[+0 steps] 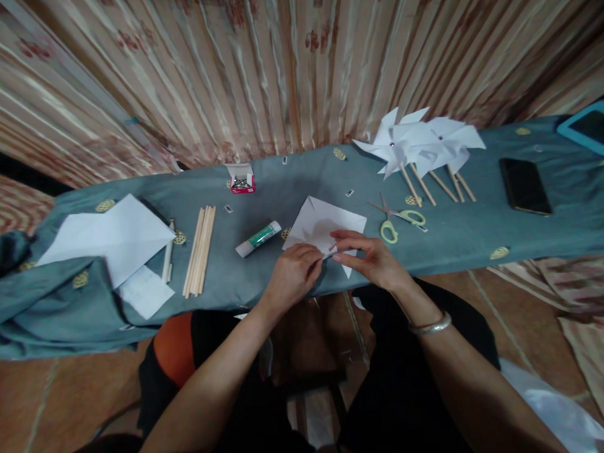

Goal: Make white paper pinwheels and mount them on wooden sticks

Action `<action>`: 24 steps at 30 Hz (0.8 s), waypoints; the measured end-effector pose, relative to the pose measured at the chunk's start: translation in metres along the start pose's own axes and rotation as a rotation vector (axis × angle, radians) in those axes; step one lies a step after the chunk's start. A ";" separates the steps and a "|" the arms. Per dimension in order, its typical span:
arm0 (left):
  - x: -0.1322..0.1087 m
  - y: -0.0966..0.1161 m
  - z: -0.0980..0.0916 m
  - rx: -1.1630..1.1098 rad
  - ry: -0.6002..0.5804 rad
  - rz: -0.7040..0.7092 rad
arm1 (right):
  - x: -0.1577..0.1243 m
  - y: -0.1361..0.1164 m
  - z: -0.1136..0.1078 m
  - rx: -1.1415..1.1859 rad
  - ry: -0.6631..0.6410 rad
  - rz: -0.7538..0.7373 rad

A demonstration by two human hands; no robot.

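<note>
A square white paper (326, 215) with cuts running in from its corners lies on the cloth in front of me. My left hand (300, 270) is closed on its near edge, fingers bent and pressed together. From the other side, my right hand (368, 255) has thumb and fingertips curled round the near right part of the sheet; the exact grip is partly hidden. One paper point sticks out below the right fingers. To the left of the sheet lies a glue stick (258, 239). Green-handled scissors (394, 219) rest open on its right.
Several wooden sticks (199, 251) lie left, beside a pen (168, 252) and white sheets (117, 231). A small red box of metal pins (242, 182) stands at the back. Paper pinwheels (423, 141) on sticks, a black phone (524, 185) and a blue-framed device (591, 128) lie right.
</note>
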State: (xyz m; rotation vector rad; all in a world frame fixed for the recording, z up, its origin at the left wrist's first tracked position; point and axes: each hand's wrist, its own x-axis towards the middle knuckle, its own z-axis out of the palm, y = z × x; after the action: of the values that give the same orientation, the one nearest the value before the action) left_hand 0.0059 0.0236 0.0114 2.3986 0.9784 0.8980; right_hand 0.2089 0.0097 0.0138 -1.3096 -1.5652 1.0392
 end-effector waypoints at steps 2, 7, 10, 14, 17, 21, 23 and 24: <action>-0.001 0.002 0.000 -0.013 -0.009 -0.006 | 0.000 0.001 0.005 0.015 0.041 -0.006; -0.004 0.002 0.004 0.004 0.025 -0.038 | 0.002 0.008 0.012 -0.150 0.135 -0.015; -0.005 0.000 0.007 0.022 0.048 -0.060 | 0.002 0.009 0.015 -0.238 0.180 -0.014; -0.005 -0.001 0.009 0.016 0.021 -0.035 | 0.003 0.006 0.018 -0.305 0.223 0.006; -0.004 -0.002 0.010 -0.003 0.029 -0.039 | 0.003 0.003 0.021 -0.348 0.263 0.014; -0.002 -0.003 0.012 -0.030 0.068 -0.054 | 0.004 0.000 0.024 -0.408 0.301 0.000; 0.000 -0.003 0.012 -0.047 0.094 -0.050 | 0.004 -0.001 0.025 -0.433 0.305 0.002; 0.001 -0.003 0.012 -0.055 0.103 -0.049 | 0.004 -0.001 0.026 -0.443 0.307 0.006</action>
State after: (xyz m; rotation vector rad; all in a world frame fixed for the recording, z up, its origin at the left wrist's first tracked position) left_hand 0.0127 0.0246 0.0018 2.2925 1.0322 1.0252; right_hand 0.1835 0.0116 0.0072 -1.6788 -1.6013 0.4717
